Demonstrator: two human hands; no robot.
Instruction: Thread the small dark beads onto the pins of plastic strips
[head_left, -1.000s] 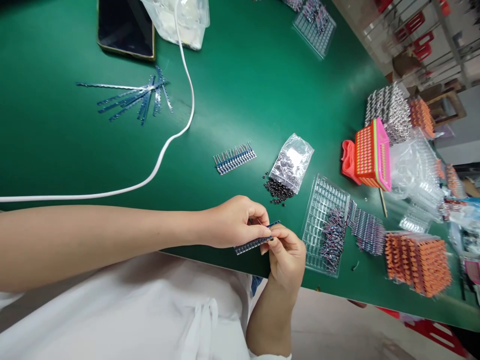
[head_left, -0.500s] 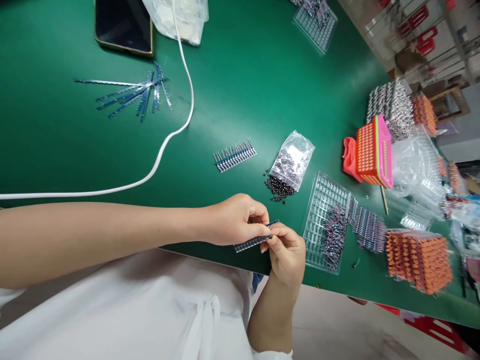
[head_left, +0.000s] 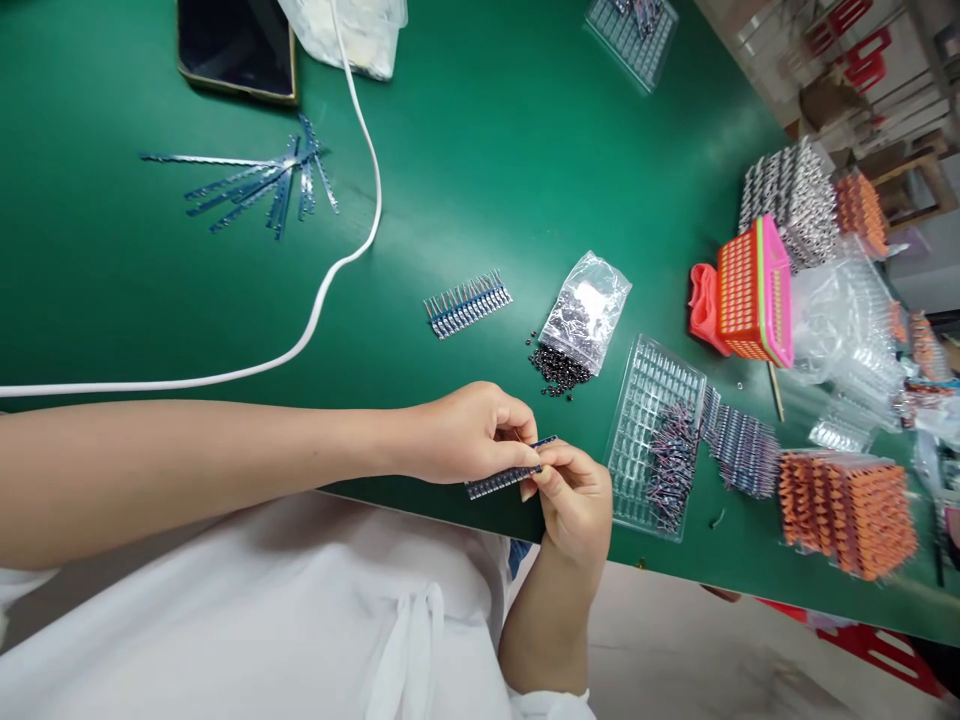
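My left hand [head_left: 480, 432] is closed, thumb and fingers pinching a strip of small circuit boards [head_left: 491, 486] near the table's front edge. My right hand [head_left: 574, 490] pinches the right end of that same strip, its fingertips meeting those of the left. The fingers cover part of the strip, and any small part between them is hidden. Beyond the hands lies another board strip [head_left: 469, 306] with a row of thin wire leads standing out of it. A clear plastic bag [head_left: 592, 300] lies beside it, with small black bead-like parts [head_left: 559, 372] spilled at its mouth.
A clear tray [head_left: 634, 450] of wired parts lies right of my hands, near orange stacks [head_left: 844, 510] and an orange basket [head_left: 739, 290]. Blue strips [head_left: 255, 185], a white cable [head_left: 330, 280] and a phone [head_left: 236, 45] lie at the left.
The view has shifted slightly. Both hands keep their pinch on the strip, with hardly any visible movement.
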